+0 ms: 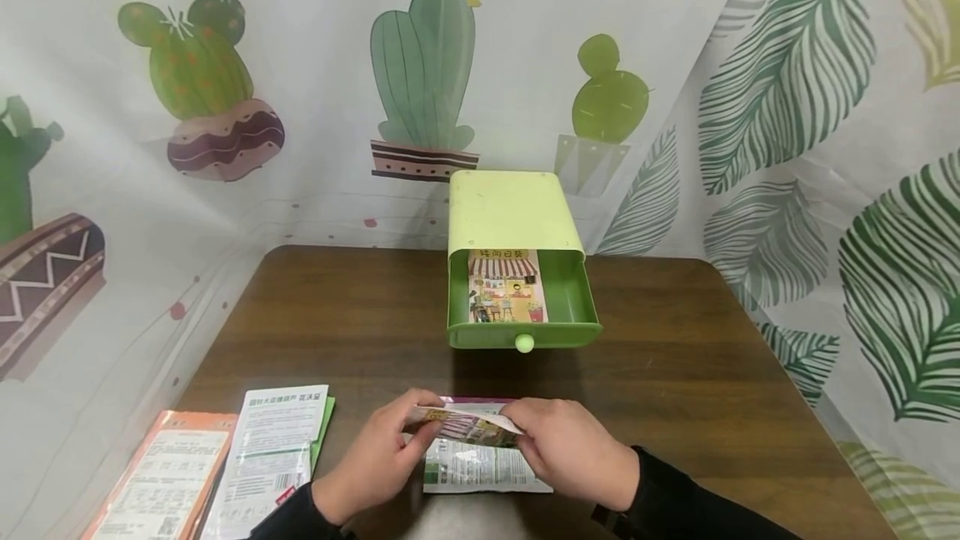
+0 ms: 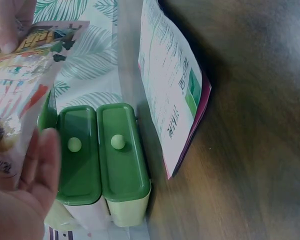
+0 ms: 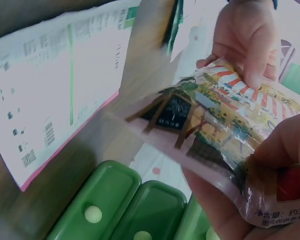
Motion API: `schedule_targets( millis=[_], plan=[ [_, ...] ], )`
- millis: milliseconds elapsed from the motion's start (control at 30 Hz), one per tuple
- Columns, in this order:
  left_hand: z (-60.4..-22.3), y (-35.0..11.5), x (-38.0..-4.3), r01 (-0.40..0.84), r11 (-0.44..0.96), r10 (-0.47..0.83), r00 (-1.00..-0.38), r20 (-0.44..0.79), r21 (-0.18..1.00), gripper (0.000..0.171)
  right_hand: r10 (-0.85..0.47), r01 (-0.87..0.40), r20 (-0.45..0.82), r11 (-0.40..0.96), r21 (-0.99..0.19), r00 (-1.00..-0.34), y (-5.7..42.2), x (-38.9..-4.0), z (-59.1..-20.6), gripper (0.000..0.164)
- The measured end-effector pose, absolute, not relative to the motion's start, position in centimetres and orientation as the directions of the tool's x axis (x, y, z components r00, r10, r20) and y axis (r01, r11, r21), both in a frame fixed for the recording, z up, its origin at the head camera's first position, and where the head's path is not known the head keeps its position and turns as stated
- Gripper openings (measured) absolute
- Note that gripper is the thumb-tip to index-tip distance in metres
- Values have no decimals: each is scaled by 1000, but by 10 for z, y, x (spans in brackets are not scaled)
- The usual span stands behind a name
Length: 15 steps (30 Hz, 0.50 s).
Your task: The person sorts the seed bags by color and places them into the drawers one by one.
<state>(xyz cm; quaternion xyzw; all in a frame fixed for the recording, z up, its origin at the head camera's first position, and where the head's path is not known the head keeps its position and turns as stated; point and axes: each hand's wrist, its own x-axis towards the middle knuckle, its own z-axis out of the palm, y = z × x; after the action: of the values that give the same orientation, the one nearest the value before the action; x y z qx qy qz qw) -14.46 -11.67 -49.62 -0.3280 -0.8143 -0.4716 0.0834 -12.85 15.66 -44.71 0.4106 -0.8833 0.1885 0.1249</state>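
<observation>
Both hands hold a seed packet printed with a striped awning and shopfront. My left hand pinches its left end between thumb and fingers. At the opposite end, my right hand grips it, the thumb on the printed face in the right wrist view. Beneath the packet, a white packet with a magenta edge lies on the table, partly covered by the hands. Beyond them is a pulled-out green drawer in a pale green cabinet. Another illustrated packet lies inside it, toward the left.
A white packet overlaps a green one at the table's left, beside an orange-edged packet. Shut drawers with round knobs show below in the left wrist view. A patterned cloth hangs behind the wooden table.
</observation>
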Motion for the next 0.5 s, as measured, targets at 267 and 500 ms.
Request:
schedule_targets(
  millis=[267, 500],
  plan=[
    [-493, -120, -144, 808, 208, 411, -584, 700, 552, 4, -679, -814, 461, 541, -212, -572, 156, -120, -435, 21],
    [-474, -128, -134, 703, 180, 375, -696, 612, 688, 29, -772, -940, 581, 339, 34, -258, 162, -118, -416, 63]
  ],
)
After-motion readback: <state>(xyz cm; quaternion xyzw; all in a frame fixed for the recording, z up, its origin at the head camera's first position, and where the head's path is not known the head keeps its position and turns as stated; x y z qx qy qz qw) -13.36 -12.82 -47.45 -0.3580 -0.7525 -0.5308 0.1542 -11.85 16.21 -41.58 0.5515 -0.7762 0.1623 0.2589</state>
